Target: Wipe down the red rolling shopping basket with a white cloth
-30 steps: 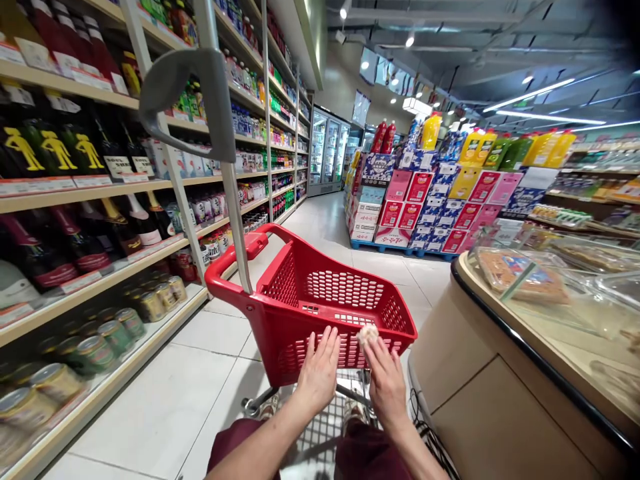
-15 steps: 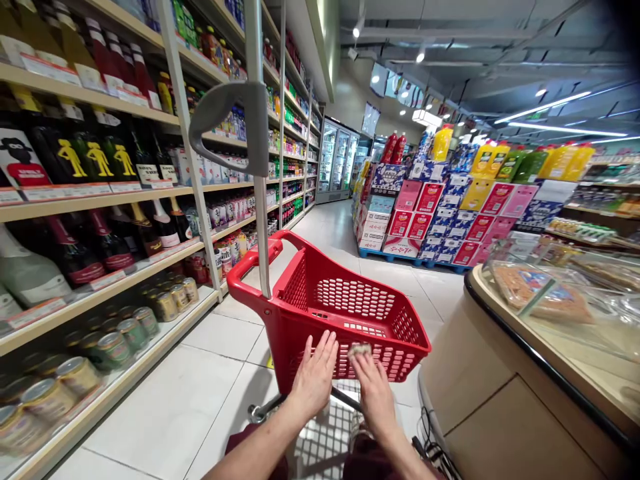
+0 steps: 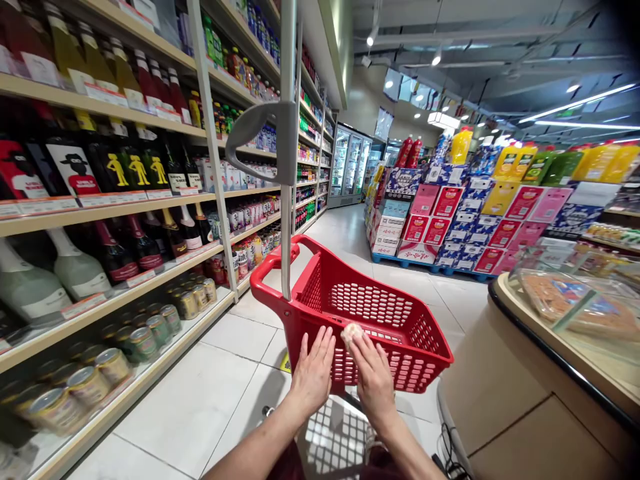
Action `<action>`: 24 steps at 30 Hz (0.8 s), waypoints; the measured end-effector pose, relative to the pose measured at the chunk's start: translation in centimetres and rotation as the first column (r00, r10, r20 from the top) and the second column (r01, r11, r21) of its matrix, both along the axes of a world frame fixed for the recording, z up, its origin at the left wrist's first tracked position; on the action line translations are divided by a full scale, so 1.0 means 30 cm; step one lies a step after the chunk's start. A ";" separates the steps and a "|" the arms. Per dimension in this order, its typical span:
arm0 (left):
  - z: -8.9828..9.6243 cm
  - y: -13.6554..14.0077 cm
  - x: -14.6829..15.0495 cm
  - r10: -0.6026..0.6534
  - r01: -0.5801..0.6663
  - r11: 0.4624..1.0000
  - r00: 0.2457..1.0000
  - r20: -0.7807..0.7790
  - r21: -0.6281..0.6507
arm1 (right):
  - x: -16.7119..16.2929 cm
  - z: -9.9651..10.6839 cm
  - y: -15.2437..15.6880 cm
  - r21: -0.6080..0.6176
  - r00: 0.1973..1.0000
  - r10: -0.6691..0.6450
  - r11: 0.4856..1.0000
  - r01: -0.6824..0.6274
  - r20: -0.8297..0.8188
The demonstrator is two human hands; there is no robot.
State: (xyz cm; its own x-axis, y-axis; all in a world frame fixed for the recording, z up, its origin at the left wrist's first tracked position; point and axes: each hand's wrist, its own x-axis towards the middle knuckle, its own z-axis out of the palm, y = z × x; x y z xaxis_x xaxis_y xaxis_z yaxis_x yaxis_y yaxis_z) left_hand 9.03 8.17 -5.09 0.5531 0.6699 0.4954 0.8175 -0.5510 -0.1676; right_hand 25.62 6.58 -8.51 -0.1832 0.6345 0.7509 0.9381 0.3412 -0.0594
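A red plastic shopping cart (image 3: 300, 320) with perforated sides and a grey-handled metal pole (image 3: 286, 143) stands right before me. My left hand (image 3: 314, 370) is open, its fingers stretched out in front of the cart's near side; whether it touches the wall I cannot tell. Just right of it, my right hand (image 3: 374, 380) has a small crumpled pale wad (image 3: 352, 333) at its thumb and fingertips, near the basket's upper rim. The wad looks like tissue or cloth, but its kind is unclear. No goods show in the visible part of the basket.
Shelves of bottles and cans (image 3: 120, 200) run along the left. On the right a counter (image 3: 525, 373) bears packaged food, with loose cables (image 3: 450, 450) at its foot. Stacked drink cartons (image 3: 430, 220) stand ahead, past the tiled floor (image 3: 200, 393).
The view has turned slightly left, so cart and shelves sit further right. My right hand has risen a little with the pale wad, which now shows more clearly. My left hand stays outstretched.
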 end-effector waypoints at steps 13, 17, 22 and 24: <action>0.042 0.006 -0.245 0.218 -0.231 0.964 0.970 0.104 0.133 | -0.283 0.155 0.066 0.137 0.969 0.241 0.963 -0.232 -0.052; 0.038 0.015 -0.318 0.248 -0.263 0.957 0.961 0.127 0.126 | -0.364 0.185 0.070 0.118 0.953 0.299 0.949 -0.293 -0.036; 0.072 0.025 -0.344 0.296 -0.312 0.944 0.944 0.143 0.104 | -0.416 0.269 0.103 0.171 0.953 0.297 0.943 -0.284 -0.057; 0.080 0.026 -0.341 0.287 -0.305 0.941 0.948 0.136 0.147 | -0.414 0.257 0.105 0.169 0.952 0.305 0.940 -0.295 -0.030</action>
